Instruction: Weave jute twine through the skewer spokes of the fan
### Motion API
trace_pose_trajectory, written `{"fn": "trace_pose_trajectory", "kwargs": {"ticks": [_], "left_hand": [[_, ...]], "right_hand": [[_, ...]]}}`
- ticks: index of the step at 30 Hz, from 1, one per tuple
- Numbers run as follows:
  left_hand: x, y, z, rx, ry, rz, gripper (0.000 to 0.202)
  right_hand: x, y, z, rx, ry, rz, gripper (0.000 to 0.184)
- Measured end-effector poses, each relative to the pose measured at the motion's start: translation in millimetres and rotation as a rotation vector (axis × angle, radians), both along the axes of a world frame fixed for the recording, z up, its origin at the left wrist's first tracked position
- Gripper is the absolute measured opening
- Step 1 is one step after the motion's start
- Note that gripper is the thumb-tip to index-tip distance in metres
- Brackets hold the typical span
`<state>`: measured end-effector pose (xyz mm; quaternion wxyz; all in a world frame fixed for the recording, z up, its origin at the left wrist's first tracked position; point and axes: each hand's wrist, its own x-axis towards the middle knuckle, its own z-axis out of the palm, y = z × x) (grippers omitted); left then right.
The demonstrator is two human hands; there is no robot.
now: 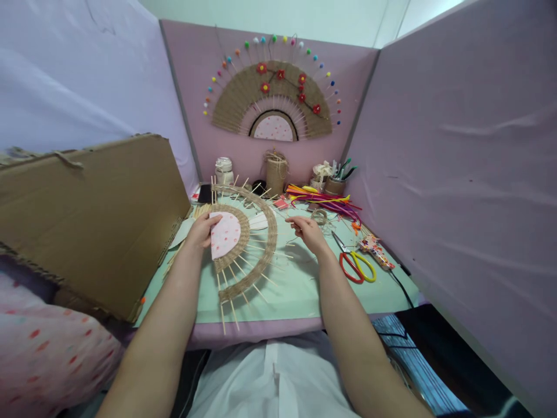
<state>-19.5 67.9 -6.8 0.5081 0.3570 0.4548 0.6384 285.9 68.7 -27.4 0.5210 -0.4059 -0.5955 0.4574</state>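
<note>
My left hand (202, 229) grips the straight edge of a half-round fan frame, its thumb on the white, dotted half-circle (225, 235) at the centre. Around that piece runs a woven twine band, and thin sticks fan outward through a second, outer twine band (272, 232). The frame is tipped on its side above the table. To the right of the outer band, my right hand (307, 231) is closed in a pinch on a thin strand of twine (282, 215) that leads toward the band. The fingertips are apart from the frame.
Scissors (354, 266) and a patterned glue gun (378, 253) with a cord lie at right. Behind are coloured pipe cleaners (326, 200), a twine roll (275, 174), a white jar (224, 170) and a pen cup (335, 186). Cardboard (96, 215) stands left; a finished fan (243, 87) hangs on the back wall.
</note>
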Motion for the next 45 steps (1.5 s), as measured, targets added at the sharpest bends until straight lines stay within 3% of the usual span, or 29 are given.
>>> {"fn": "trace_pose_trajectory", "kwargs": {"ticks": [3, 5, 13, 25, 33, 45], "left_hand": [[-1.7, 2.4, -0.2, -0.014, -0.075, -0.022, 0.015], [-1.4, 3.5, -0.4, -0.024, -0.111, -0.023, 0.014], [4.6, 2.6, -1.0, -0.043, -0.117, 0.005, 0.014], [0.0, 2.0, -0.6, 0.068, -0.066, 0.085, 0.024], [0.0, 2.1, -0.7, 0.093, -0.046, 0.096, 0.028], [1.8, 3.1, -2.9, 0.14, -0.022, 0.171, 0.03]], "right_hand": [[-0.3, 1.0, 3.5, -0.06, 0.195, 0.069, 0.042], [-3.2, -0.3, 5.5, -0.063, 0.216, 0.065, 0.046], [-17.0, -9.7, 0.9, 0.005, -0.028, 0.102, 0.057], [-11.7, -8.2, 2.2, -0.004, 0.038, 0.082, 0.055], [-10.0, -6.8, 2.0, 0.001, -0.007, -0.009, 0.053], [-18.0, -14.3, 1.0, 0.394, -0.277, -0.28, 0.031]]}}
